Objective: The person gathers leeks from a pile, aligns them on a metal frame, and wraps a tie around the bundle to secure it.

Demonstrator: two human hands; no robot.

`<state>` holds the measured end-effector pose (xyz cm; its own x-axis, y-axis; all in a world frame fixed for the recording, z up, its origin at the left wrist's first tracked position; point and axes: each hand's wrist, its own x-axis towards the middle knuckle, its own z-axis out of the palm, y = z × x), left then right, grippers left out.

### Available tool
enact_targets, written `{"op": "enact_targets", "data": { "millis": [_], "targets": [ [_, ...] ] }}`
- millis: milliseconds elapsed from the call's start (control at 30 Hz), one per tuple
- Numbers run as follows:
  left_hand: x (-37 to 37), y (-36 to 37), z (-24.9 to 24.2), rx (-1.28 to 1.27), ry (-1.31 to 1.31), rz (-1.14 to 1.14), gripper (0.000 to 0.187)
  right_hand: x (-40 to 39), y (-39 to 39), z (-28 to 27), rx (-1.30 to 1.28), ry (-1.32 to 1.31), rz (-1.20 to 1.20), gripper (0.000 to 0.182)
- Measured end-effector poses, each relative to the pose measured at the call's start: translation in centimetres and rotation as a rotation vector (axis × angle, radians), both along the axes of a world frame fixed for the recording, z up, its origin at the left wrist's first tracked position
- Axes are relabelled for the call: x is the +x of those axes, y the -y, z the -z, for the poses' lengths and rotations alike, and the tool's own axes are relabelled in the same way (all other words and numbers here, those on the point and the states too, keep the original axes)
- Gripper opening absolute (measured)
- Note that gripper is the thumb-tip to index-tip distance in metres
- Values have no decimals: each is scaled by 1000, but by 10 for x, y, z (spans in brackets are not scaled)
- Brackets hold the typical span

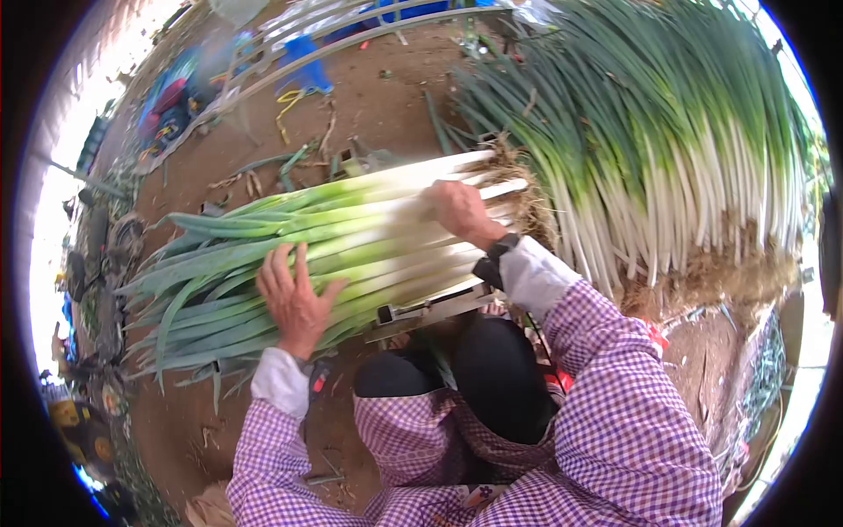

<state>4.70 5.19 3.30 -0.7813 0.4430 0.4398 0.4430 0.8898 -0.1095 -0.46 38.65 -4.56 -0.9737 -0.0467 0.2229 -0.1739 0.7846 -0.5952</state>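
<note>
A wide row of long green onions [351,233] lies across a low metal stand [430,312] in front of my knees, leaves to the left and roots to the right. Resting on the green part is my left hand [296,297], open, its fingers spread and thumb apart. Over the white stems, close to the roots [527,198], my right hand [464,212] is closed with its fingers curled down onto a stem. Those fingertips are partly hidden, and the stems beside them look smeared by motion. A dark band circles my right wrist.
At the right, a large pile of long green onions [659,149] lies with soil-covered roots toward me. A blue plastic container [303,61] and yellow cord [285,114] are at the back. Metal rails [351,26] run behind. Loose leaves [285,165] litter the dirt floor [386,75].
</note>
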Motion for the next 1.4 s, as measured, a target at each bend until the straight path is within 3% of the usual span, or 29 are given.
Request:
{"op": "enact_targets", "data": {
  "millis": [100,267,367,500,633,767,867,1067,1100,1300,1400],
  "targets": [
    [-8,1,-14,-141,-5,45,97,2,3,-2,-19,-34,14,33],
    [-20,7,-3,-122,92,53,102,3,0,1,-58,-58,-42,24],
    [-22,7,-4,-72,117,75,99,-1,0,12,-164,-199,-75,16],
    [-20,5,1,-35,131,73,95,-9,6,-16,-86,-474,-111,12],
    [-19,7,0,-19,184,50,93,-16,31,-9,-159,-237,-241,16],
    [-20,6,1,-33,147,67,94,-9,22,-1,-189,-231,-250,25],
    [-21,6,3,-33,136,76,96,-9,16,-15,-92,-99,-301,26],
    [-18,7,4,-86,115,26,102,-11,-7,7,-80,-121,-234,26],
    [-18,6,3,-91,107,26,102,-9,-8,1,-23,-20,-220,28],
    [-20,5,2,-78,113,50,99,-6,-12,20,-77,-134,-155,31],
    [-24,9,1,-54,116,79,94,-5,-10,-9,-164,-195,-202,31]
  ]
}}
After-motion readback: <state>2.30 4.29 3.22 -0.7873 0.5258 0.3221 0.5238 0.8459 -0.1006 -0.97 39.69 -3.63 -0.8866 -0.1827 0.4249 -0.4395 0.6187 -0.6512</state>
